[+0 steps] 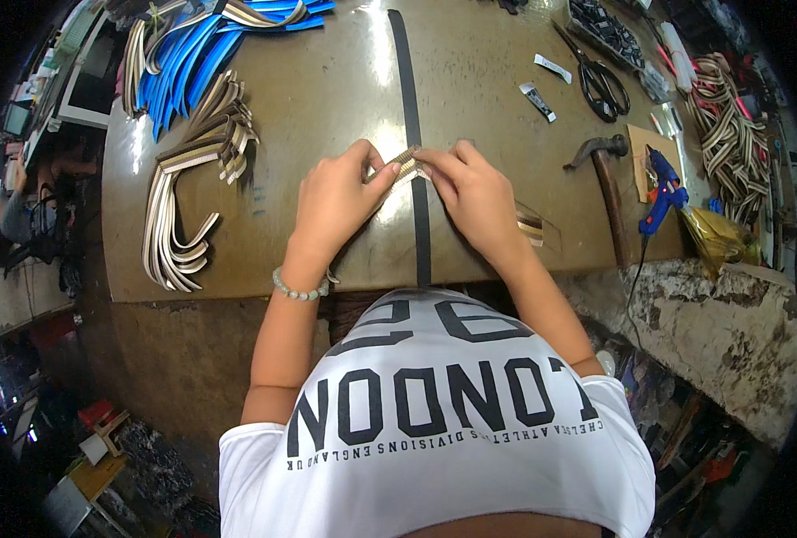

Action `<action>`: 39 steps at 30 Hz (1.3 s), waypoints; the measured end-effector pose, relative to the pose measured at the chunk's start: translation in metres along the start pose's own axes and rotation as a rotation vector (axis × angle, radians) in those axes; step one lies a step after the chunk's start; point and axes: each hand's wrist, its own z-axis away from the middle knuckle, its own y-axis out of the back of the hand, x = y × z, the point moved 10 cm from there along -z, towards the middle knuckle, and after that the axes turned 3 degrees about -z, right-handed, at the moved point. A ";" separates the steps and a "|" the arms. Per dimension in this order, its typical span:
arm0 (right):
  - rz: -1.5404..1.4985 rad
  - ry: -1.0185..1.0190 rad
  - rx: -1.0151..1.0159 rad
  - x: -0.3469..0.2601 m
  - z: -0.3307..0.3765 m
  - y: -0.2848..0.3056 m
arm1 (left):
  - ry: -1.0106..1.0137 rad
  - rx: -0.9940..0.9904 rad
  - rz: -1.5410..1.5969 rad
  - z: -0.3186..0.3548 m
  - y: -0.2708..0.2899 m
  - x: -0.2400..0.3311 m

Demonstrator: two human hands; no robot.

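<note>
Frame centre | your left hand [337,193], right hand [474,193]: both pinched on striped webbing strip [405,168] | likely steadying its bend across black band [405,81]

Just behind the left hand [331,202], a bracelet [300,293] of round, pale green beads circles the wrist. Well back from both hands, a white T-shirt [470,466] has short sleeves [250,466] around the upper arms; its front bears large black numerals [497,336], bold black block lettering [473,396] and one line of smaller dark letters.
</note>
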 end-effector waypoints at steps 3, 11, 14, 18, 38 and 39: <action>0.191 0.046 -0.037 -0.008 0.002 -0.004 | -0.141 0.121 -0.100 0.005 0.006 0.017; 0.261 -0.096 -0.044 0.014 0.028 0.027 | -0.314 0.122 -0.105 0.018 -0.008 0.040; 0.310 -0.332 -0.064 0.062 0.070 0.087 | -0.338 0.120 -0.078 0.017 -0.009 0.039; 0.291 -0.763 0.569 0.163 0.141 0.232 | -0.357 0.069 -0.083 0.015 -0.011 0.037; -0.171 -0.013 -0.216 0.020 -0.033 0.069 | -0.288 0.070 0.120 0.016 -0.004 0.018; -0.152 -0.020 -0.234 0.023 -0.036 0.062 | -0.289 0.074 0.124 0.016 -0.004 0.018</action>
